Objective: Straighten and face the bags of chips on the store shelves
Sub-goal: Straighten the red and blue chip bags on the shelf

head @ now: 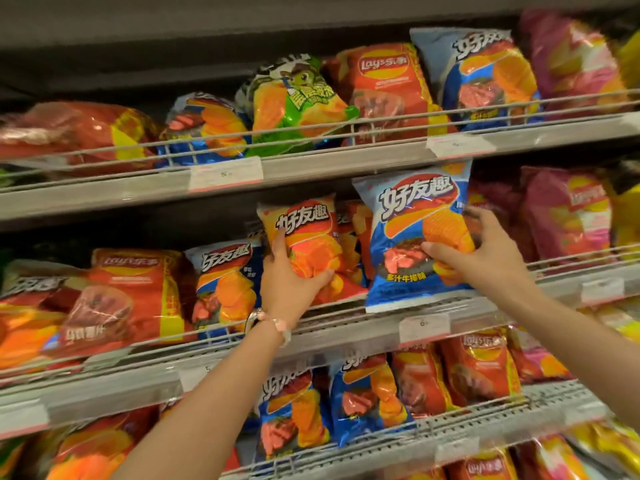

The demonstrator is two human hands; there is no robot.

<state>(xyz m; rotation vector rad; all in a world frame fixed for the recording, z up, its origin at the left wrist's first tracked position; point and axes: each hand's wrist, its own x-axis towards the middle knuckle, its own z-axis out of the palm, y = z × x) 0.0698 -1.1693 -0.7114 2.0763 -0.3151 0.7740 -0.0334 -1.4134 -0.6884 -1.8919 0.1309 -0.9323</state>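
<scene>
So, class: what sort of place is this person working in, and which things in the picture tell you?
Most likely a shop's snack aisle. Tiered shelves with wire front rails hold rows of chip bags, price tags are clipped to the shelf edges, and each hand, left hand and right hand, grips a bag.

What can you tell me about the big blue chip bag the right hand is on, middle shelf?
The blue chip bag is glossy, puffed foil with white Chinese lettering on a red oval, ridged orange chips and a steak picture. It stands upright, front facing out, tilted slightly, its bottom edge at the wire rail of the middle shelf. The right hand grips its right side, thumb across the front. An orange bag sits beside it on the left.
</scene>
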